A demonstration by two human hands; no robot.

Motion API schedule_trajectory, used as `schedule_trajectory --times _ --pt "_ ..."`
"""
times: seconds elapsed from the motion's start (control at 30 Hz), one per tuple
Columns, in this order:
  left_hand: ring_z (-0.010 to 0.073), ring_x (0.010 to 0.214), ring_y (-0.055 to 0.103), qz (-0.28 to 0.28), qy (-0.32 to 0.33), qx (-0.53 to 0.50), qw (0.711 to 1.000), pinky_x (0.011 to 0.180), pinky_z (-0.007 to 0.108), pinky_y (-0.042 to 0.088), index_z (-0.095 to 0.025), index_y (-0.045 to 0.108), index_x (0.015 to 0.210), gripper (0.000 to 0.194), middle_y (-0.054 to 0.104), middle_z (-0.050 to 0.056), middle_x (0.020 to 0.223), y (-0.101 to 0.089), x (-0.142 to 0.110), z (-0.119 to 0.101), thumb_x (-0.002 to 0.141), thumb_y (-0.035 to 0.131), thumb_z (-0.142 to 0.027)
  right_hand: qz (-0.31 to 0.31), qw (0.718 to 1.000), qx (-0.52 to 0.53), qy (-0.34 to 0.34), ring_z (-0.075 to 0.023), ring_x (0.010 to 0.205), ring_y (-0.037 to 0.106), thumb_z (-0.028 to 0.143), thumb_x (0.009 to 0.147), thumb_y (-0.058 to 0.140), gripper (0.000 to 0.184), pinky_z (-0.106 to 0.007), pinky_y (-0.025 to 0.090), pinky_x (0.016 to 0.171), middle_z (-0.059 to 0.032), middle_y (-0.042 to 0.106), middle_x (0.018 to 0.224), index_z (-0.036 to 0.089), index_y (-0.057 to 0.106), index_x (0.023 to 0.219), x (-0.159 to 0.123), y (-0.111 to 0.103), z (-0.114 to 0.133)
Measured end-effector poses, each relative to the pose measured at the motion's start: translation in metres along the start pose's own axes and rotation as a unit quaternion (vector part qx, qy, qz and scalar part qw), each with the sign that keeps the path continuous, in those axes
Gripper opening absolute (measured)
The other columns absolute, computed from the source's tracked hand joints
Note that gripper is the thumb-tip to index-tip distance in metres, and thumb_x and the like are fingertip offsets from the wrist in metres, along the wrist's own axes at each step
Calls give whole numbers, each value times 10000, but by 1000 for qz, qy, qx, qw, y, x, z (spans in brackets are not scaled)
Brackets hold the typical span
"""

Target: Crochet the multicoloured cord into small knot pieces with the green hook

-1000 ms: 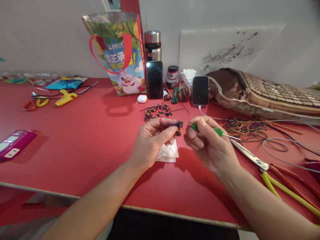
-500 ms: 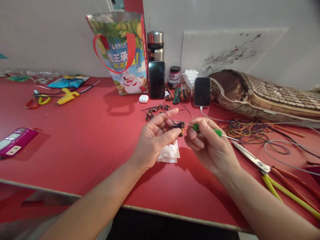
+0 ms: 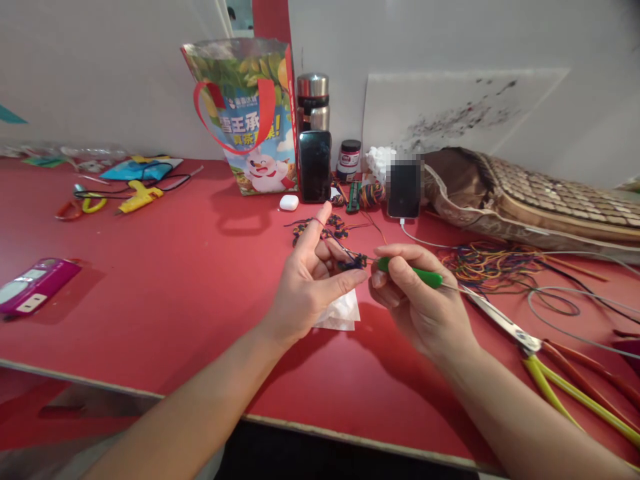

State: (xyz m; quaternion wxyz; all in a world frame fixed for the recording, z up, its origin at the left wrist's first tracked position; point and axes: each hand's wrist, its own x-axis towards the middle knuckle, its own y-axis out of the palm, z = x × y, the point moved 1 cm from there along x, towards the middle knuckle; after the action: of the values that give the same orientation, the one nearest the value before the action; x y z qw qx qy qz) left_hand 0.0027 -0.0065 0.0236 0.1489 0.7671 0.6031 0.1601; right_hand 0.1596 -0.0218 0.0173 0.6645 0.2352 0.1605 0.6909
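Between thumb and fingers, my left hand (image 3: pixel 307 287) pinches a small dark multicoloured crochet piece (image 3: pixel 356 262). Yarn from it runs over the raised left index finger. My right hand (image 3: pixel 420 293) is closed around the green handle of a crochet hook (image 3: pixel 423 275); its thin metal shaft reaches to the crochet piece. Behind the left fingers lie several finished-looking crochet pieces (image 3: pixel 340 227) of the same colours, partly hidden. A white paper (image 3: pixel 345 313) lies on the table below my hands.
Large scissors (image 3: pixel 523 340) and a tangle of yarn (image 3: pixel 490 263) lie at the right. A phone (image 3: pixel 315 167), a yarn ball (image 3: pixel 371 195) and a printed bag (image 3: pixel 250 127) stand behind. At the left are a yellow glue gun (image 3: pixel 140 197) and a purple power strip (image 3: pixel 37 287).
My left index finger has lifted and straightened, drawing the yarn upward. The crochet hook has turned in my right hand and its tip is now lower, at the crochet piece.
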Motion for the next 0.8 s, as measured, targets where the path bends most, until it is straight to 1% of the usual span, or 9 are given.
schedule_trajectory --times 0.17,0.33,0.4,0.5,0.6,0.7,0.73,0.8 --pt "113 793 630 7 -3 -7 1000 759 241 514 -381 337 1676 1126 623 -58 834 0 0 0 740 926 -174 12 1000 10 11 -64 476 416 377 761 947 184 -240 369 492 5 693 618 260 865 877 0 1 2" --pt "111 787 664 29 -1 -8 1000 818 261 552 -466 32 1711 1356 635 -86 810 1 0 -2 735 916 -140 15 1000 5 11 -65 479 428 372 785 929 165 -231 353 481 -3 695 628 255 871 886 -1 0 2" --pt "107 777 669 34 -1 -7 999 812 256 556 -476 -26 1703 1388 635 -95 796 1 0 -3 738 913 -140 14 1000 -6 3 -74 493 452 377 795 924 157 -231 359 482 -3 691 630 260 872 887 -2 -2 -1" --pt "115 764 677 34 -7 -13 999 796 267 569 -488 -55 1697 1403 652 -93 783 1 0 -4 743 916 -146 16 998 -57 -32 -109 554 525 376 869 870 111 -250 411 514 -3 692 663 297 876 947 -5 -6 -7" --pt "131 705 667 30 -17 -3 999 723 279 570 -482 -55 1701 1410 657 -83 759 3 -1 -5 742 928 -162 23 981 -155 -111 -136 650 594 309 941 804 126 -292 491 611 -13 732 787 326 870 1046 -7 -8 -9" --pt "131 682 645 16 -14 25 999 668 257 545 -456 7 1714 1428 643 -79 738 6 -2 -7 698 958 -140 36 956 -227 -180 -177 819 672 205 939 784 190 -342 551 776 -29 779 929 339 871 1042 -7 -7 -6" --pt "133 693 645 15 -11 29 999 674 254 544 -446 26 1717 1434 642 -78 735 7 -2 -8 682 966 -129 40 952 -237 -191 -187 859 686 178 932 779 212 -352 558 807 -29 784 937 342 873 1027 -6 -6 -5" --pt "140 729 658 28 -12 27 999 713 259 550 -424 37 1722 1428 656 -70 741 6 -2 -7 680 967 -124 46 949 -245 -195 -196 876 699 142 917 773 243 -357 564 811 -30 785 917 343 878 1003 -3 -6 -3"
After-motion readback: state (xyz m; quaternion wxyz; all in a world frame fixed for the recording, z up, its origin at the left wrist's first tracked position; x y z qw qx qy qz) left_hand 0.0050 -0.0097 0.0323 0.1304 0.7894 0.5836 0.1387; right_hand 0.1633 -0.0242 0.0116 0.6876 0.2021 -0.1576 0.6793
